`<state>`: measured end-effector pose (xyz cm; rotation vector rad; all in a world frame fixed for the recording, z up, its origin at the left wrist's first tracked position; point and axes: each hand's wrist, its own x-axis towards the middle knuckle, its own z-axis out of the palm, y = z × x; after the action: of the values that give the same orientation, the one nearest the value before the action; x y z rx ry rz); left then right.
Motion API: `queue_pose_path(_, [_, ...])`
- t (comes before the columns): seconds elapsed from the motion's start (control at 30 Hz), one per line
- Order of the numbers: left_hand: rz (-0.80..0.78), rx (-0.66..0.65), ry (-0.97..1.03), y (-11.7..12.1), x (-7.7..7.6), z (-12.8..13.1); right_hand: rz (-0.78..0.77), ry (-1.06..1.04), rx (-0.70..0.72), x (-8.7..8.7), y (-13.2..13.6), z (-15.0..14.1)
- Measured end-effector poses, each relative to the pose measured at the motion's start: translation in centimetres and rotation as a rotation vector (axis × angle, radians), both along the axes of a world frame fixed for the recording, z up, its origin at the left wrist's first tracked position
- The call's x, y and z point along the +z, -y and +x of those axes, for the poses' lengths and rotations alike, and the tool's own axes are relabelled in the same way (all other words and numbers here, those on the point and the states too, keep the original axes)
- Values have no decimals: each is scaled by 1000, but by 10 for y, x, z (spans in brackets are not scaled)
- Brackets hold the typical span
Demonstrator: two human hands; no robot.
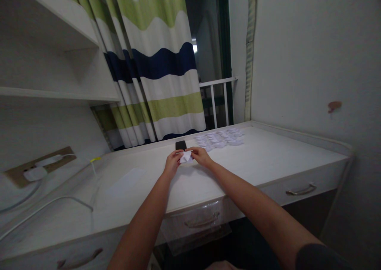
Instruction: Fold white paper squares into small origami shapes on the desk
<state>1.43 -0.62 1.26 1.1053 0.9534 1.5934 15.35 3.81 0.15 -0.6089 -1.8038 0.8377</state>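
Observation:
Between my two hands is a small piece of folded white paper [186, 157], held just above the desk. My left hand [173, 161] grips its left side with the fingers closed. On the opposite side, my right hand [200, 156] pinches the paper's upper right edge. A dark phone-like slab [180, 145] lies right behind the paper. Several folded white paper pieces [219, 138] are set out in rows at the back of the desk, beyond my right hand.
The white desk [268, 155] has drawers with metal handles along its front. Flat white paper sheets [126, 180] lie to the left. Plugs in a socket strip [40, 166] and a white cable [59, 198] are at far left. A striped curtain [166, 71] hangs behind.

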Motion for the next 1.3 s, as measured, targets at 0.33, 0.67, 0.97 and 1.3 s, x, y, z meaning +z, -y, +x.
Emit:
queue_pose_path(0.33, [-25, 32, -33, -6, -5, -6, -127, -40, 175, -4, -6, 0])
queue_pose_path(0.67, [-5, 12, -12, -5, -2, -4, -172, -83, 223, -2, -5, 2])
queue_pose_path(0.97, [-34, 22, -20, -6, -7, -4, -195, -82, 189, -3, -2, 2])
queue_pose_path(1.3, [-15, 71, -58, -8, -8, -7, -226, -79, 200, -4, -3, 1])
